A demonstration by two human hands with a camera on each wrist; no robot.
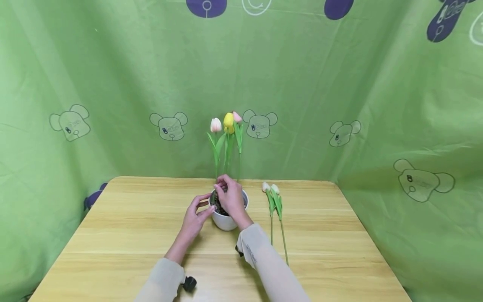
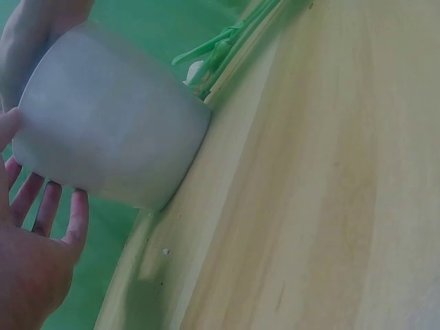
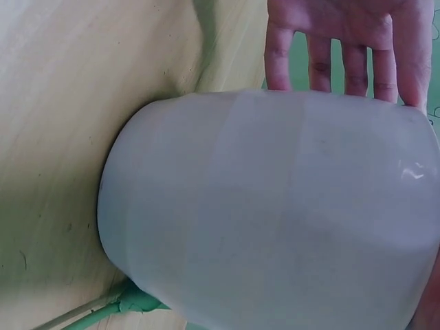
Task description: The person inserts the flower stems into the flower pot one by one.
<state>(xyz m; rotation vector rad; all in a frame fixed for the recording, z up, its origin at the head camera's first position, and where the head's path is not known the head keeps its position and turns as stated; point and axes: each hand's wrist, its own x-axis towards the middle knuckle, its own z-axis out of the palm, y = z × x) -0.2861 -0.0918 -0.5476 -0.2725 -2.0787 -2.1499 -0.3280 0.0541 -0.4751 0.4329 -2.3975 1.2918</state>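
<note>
A white flowerpot (image 1: 225,223) with dark soil (image 1: 219,207) stands on the table. Several tulips rise from it: a white-pink tulip (image 1: 216,125), a yellow tulip (image 1: 228,120) and a pink tulip (image 1: 237,117). My right hand (image 1: 231,199) reaches over the pot, index finger and thumb pinching the white-pink tulip's stem low down. On the pot's left, my left hand (image 1: 194,216) touches the rim with its thumb. The left wrist view shows its fairly straight fingers (image 2: 48,206) against the pot's side (image 2: 113,124). My right hand hides part of the soil and stems.
Two white tulips (image 1: 277,204) with long green stems lie on the wooden table (image 1: 332,243), right of the pot. A green patterned cloth (image 1: 294,84) hangs behind the table and along both sides. Small crumbs (image 2: 166,251) lie near the pot's base.
</note>
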